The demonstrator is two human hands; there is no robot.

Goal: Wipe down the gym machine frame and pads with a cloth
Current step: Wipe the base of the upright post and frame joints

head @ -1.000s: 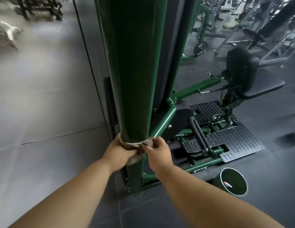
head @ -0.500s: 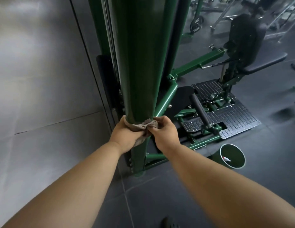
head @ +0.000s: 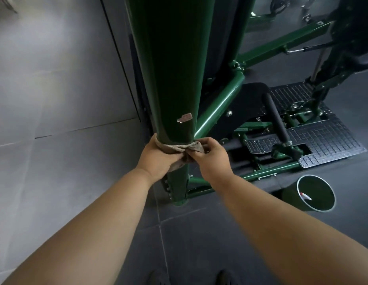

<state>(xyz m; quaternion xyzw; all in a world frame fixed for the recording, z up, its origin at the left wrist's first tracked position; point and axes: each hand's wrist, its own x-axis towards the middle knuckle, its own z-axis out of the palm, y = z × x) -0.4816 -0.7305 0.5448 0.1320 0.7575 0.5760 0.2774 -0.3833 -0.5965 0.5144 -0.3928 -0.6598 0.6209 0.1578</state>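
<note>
- Cloth (head: 180,150), a grey-brown rag, is wrapped as a band round the lower part of the green upright post (head: 170,79) of the gym machine, just above the post's foot.
- Left hand (head: 158,159) curls round the post's left side with the cloth under its palm; right hand (head: 210,159) pinches the cloth's loose ends together at the post's right side. Both grips are closed on the cloth.
- To do this step well, I judge the band should be kept taut by the pinching hand while both hands slide together along the post, so the cloth touches the whole round of the tube and not only the near face.
- A small pale chipped patch or sticker (head: 184,117) sits on the post just above the cloth; it may snag the rag and probably needs a firmer rub.
- The bolted foot of the post, below the hands, seems not yet reached.
- Dark floor tiles (head: 189,233) lie underfoot, and a green bin (head: 292,194) stands to the right on the floor, with a scrap of litter inside.
- Farther off are the machine's textured black footplate (head: 333,138), a black foam roller pad (head: 275,118) and slanted green frame tubes.
- A grey panelled wall (head: 55,79) fills the left side.
</note>
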